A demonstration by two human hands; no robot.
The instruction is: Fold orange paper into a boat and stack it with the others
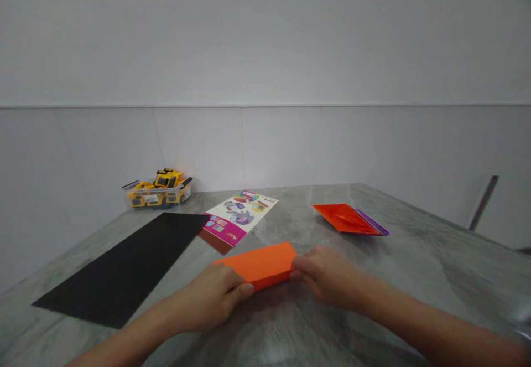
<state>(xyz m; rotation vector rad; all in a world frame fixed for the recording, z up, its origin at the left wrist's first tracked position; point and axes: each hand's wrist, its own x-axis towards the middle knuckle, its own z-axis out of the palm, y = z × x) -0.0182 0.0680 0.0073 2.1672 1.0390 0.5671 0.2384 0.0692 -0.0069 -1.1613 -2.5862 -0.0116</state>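
A folded orange paper (262, 263) lies on the grey marbled table (415, 262) in front of me. My left hand (213, 298) pinches its near left corner, fingers closed on the fold. My right hand (326, 275) grips its right end, fingers curled round the edge. Both hands press the paper low against the tabletop.
A black sheet (128, 262) lies at the left. A printed paper pack (240, 215) sits behind the orange paper. Folded orange and purple papers (350, 218) lie at the back right. A clear box with yellow toy vehicles (160, 189) stands by the wall.
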